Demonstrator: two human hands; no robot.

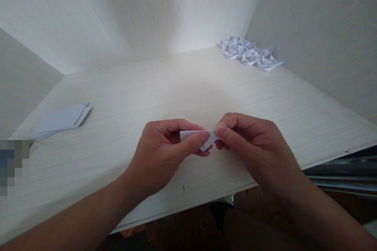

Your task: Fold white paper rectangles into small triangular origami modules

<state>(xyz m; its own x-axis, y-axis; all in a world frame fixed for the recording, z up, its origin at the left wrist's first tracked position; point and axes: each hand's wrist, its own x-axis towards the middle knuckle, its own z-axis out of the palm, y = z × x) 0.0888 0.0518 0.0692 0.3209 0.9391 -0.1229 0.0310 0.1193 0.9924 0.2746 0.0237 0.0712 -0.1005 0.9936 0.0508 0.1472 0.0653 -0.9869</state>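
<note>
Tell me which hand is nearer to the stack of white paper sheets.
Left. The left hand is to the right of the stack of white paper sheets, gripping the folded paper; the right hand is farther right, at that paper's right end.

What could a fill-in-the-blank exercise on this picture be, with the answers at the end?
1. The left hand and the right hand together hold a folded paper whose colour is ____.
2. The stack of flat sheets lies toward the ____ side of the table, as the person sees it.
3. The pile of pointed folded shapes sits by the far ____ corner of the table.

Missing words: white; left; right.
</note>
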